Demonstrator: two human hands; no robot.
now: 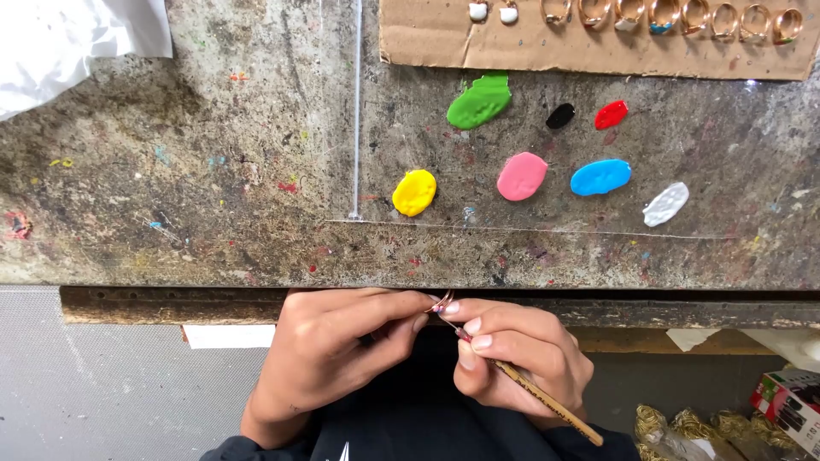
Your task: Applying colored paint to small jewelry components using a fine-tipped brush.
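We see the left hand [329, 354] at about 7 o'clock in the view, fingers curled narrow, with thumb and forefinger pinched on a small ring [442, 300] just below the bench edge. The ring sits at the meeting point of both hands, near 6 o'clock, mostly hidden by the fingertips. The right hand [517, 358] lies at 5 o'clock, closed around a thin brush [547, 401] held like a pen; its wooden handle runs out toward 4 o'clock and its tip points to 10 o'clock, touching or just beside the ring, we cannot tell which.

Above the hands we see the worn bench [213, 196], speckled with old paint. On it lie wet blobs of paint: green [480, 101] at 12 o'clock, yellow [414, 192] just below and left of it, pink [522, 176] beside yellow toward 3 o'clock, then blue [600, 177] and white [665, 204] farther the same way. A small black blob [560, 115] and a red one [612, 113] sit above pink and blue.

At 1 o'clock, along the top edge, a cardboard strip [427, 43] holds a row of rings [683, 15] stuck upright in it. A white sheet [60, 43] shows at 10 o'clock, and a coloured box [790, 401] at 4 o'clock.
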